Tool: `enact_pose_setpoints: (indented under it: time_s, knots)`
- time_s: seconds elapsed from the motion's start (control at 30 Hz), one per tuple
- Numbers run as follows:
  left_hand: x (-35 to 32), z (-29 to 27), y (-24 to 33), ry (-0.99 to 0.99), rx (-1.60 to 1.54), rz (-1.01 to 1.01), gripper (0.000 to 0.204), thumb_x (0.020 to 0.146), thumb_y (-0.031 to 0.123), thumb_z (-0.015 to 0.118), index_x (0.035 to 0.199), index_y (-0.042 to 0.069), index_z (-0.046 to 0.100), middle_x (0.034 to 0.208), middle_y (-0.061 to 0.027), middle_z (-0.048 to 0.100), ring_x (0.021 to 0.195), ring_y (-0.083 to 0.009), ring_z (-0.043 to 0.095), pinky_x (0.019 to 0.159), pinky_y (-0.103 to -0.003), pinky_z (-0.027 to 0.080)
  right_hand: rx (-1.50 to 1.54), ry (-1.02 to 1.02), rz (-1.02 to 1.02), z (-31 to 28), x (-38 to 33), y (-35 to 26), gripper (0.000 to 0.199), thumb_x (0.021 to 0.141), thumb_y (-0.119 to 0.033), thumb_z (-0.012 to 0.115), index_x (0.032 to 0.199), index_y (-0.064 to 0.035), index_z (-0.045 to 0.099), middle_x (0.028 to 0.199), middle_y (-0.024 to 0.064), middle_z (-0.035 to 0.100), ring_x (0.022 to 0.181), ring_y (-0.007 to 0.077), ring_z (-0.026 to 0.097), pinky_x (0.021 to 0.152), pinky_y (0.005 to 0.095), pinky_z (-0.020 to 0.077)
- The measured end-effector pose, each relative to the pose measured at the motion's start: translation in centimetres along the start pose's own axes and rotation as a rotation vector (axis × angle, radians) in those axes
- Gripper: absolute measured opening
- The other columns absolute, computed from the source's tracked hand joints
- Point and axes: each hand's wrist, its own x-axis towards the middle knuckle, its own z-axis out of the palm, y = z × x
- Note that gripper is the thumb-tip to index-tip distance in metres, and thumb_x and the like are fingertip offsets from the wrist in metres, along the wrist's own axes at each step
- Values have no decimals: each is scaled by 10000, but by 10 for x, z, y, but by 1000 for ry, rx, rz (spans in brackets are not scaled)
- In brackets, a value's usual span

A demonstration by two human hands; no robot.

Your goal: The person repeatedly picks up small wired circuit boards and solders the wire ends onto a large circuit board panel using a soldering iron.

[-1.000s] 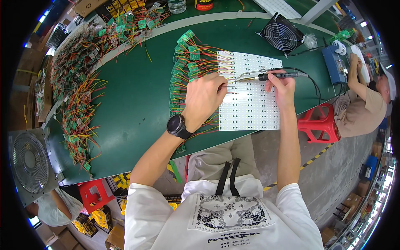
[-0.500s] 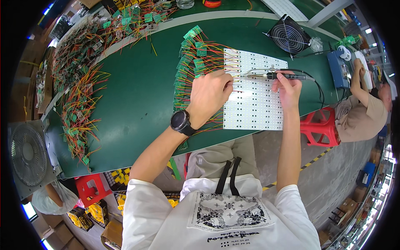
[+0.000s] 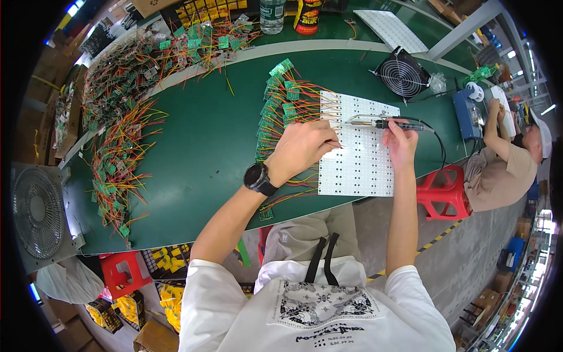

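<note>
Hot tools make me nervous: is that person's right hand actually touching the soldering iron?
Touching. The head view shows the right hand gripping the soldering iron by its dark handle, thumb and fingers against it, behind the metal tip.

Bright light, glare on the white panel point(image 3: 360, 154), bent dark-cornered edges

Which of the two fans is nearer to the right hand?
The black fan, on the green bench beyond the right hand; the grey fan is far off at the left.
</note>
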Motion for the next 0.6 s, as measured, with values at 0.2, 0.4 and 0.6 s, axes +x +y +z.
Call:
enact_pose_setpoints:
  time_s: [0.2,0.4,0.6]
  knots:
    - [-3,6,-8,32,110,23,91,848,163,665,859,74,681,851,-55,634,733,-262,647,621,-375,515,8,-4,26,-1,3,0,147,871,-54,668,977,46,646,673,95,639,506,170,587,452,265,402]
    - [0,9,-4,96,211,53,93,869,167,645,873,74,652,851,-60,620,712,-282,645,600,-394,512,47,23,121,1,10,-8,169,886,-85,672,988,46,645,712,80,647,556,152,589,509,259,428]
    - [0,11,-3,126,239,-11,107,879,182,640,881,76,629,843,-74,614,668,-296,639,575,-405,501,159,107,-20,6,9,-8,172,907,-84,661,1030,35,640,754,83,650,600,153,597,553,268,459]
